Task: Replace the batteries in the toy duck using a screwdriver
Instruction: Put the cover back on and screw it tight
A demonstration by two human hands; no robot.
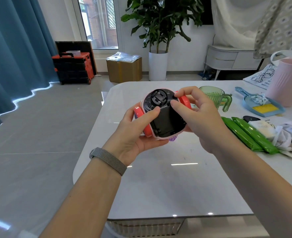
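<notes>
Table [159, 186]: I see its white top running from centre out to 3 o'clock, clutter heaped at the right edge.
Toy duck [164, 121]: I hold it above the table, just past centre toward 12, black underside up, red wheels at 9 and 2.
Left hand [133, 133]: cradles the body from 8 o'clock, fingers curled beneath, thumb pressed on the base.
Right hand [195, 115]: grips from 3 o'clock, thumb and forefinger bent onto the base's far edge.
Battery cover [165, 120]: looks closed to me.
Progress: I judge it early or nearly finished; no screwdriver or batteries show.
</notes>
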